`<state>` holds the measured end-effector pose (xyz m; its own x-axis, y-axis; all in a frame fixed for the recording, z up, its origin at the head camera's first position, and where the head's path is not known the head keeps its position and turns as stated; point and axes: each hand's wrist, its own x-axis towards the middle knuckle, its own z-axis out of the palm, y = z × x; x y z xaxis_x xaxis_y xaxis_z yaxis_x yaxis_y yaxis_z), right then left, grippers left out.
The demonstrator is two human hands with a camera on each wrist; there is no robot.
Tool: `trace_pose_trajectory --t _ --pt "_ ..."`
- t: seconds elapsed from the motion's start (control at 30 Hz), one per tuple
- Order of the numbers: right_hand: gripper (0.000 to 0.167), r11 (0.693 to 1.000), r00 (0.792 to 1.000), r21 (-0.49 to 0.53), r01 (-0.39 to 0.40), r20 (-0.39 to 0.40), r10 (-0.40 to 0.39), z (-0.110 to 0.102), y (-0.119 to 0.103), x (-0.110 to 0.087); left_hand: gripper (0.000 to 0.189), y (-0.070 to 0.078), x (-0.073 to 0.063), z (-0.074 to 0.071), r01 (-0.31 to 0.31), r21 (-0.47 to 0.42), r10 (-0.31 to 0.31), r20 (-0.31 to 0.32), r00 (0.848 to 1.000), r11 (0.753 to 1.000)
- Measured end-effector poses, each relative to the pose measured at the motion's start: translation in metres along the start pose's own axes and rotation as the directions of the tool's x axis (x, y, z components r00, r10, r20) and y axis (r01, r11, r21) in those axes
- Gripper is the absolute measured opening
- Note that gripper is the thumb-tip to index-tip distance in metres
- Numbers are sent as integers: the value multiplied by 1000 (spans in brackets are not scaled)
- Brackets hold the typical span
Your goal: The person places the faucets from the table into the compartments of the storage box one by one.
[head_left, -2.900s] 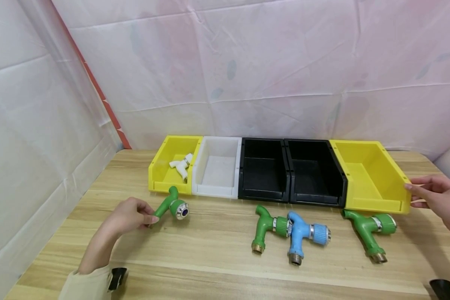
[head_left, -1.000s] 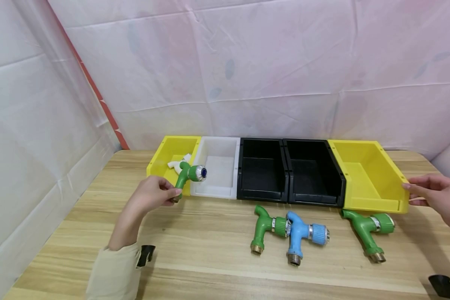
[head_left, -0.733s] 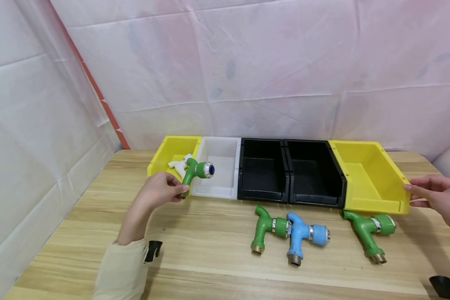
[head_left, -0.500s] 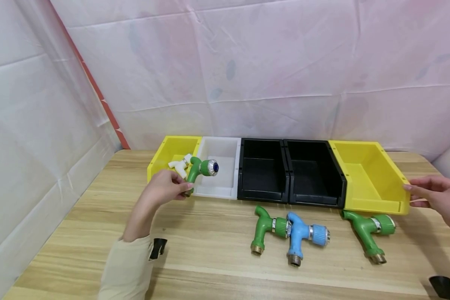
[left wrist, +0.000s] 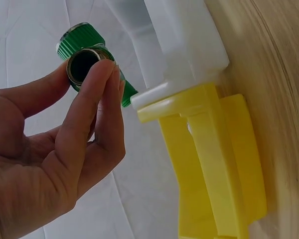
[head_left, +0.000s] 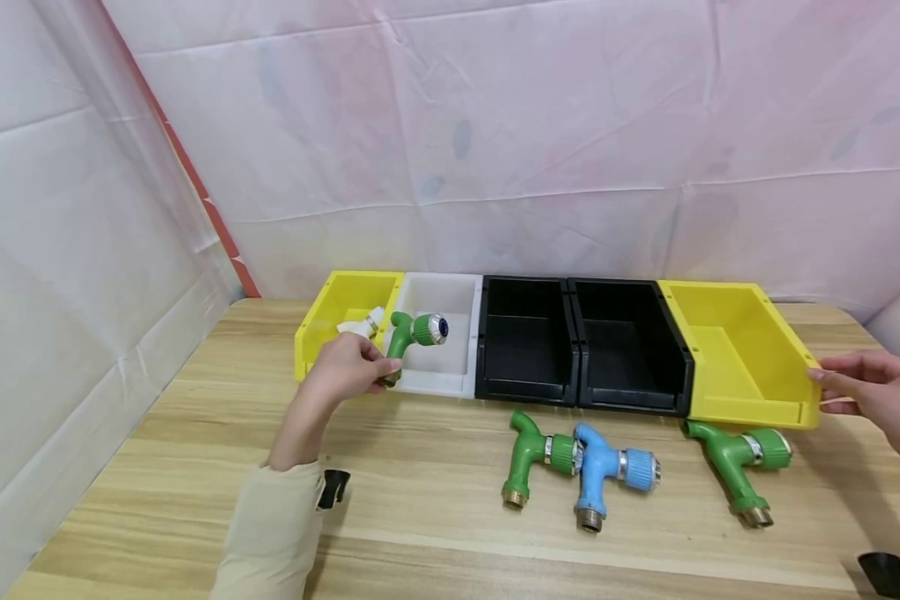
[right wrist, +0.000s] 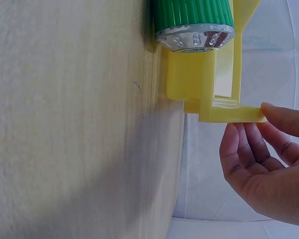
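Observation:
My left hand [head_left: 347, 367] pinches a green tap [head_left: 402, 337] by its threaded end, with its knob pointing right. In the head view the tap overlaps the front of the white bin [head_left: 438, 383]. The left wrist view shows the tap's hollow brass end [left wrist: 83, 67] between thumb and fingers. A white tap [head_left: 365, 322] lies in the left yellow bin [head_left: 305, 346], partly hidden by my hand. At far right, my right hand [head_left: 873, 392] holds the side rim of the right yellow bin [head_left: 793, 350] between thumb and fingers.
Two black bins [head_left: 528, 392] stand between the white and right yellow bins. In front of the row lie a green tap [head_left: 522, 458], a blue tap [head_left: 598, 471] touching it, and another green tap [head_left: 735, 467]. A pale cloth [head_left: 555, 150] hangs behind the wooden table [head_left: 420, 533].
My left hand has lifted the green tap from the tabletop and carried it right, past the left yellow bin to the white bin. The right hand stays at its bin.

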<state>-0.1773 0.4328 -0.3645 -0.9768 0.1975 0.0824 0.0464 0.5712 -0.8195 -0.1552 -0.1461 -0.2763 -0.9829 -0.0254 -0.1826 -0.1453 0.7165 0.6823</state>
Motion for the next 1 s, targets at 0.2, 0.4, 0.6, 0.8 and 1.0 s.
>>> trace_pose_trajectory --t 0.2,0.4,0.6,0.8,1.0 --pt "4 999 1000 44 12 -19 -11 -4 34 16 19 5 4 6 -31 -18 31 -23 999 999" --pt "13 1000 1000 -16 -2 -18 2 -1 12 7 19 11 8 12 -29 -62 27 -26 999 998" --pt "3 1000 1000 -24 -16 -26 16 0 15 7 21 17 12 17 -28 -44 27 -23 999 999" --pt "20 997 999 -73 -27 -26 25 4 -10 -4 22 21 18 23 -21 -19 21 -23 1000 1000" --pt "12 997 999 -68 -23 -33 21 3 6 2 23 25 23 28 -5 -2 5 -18 1000 1000"
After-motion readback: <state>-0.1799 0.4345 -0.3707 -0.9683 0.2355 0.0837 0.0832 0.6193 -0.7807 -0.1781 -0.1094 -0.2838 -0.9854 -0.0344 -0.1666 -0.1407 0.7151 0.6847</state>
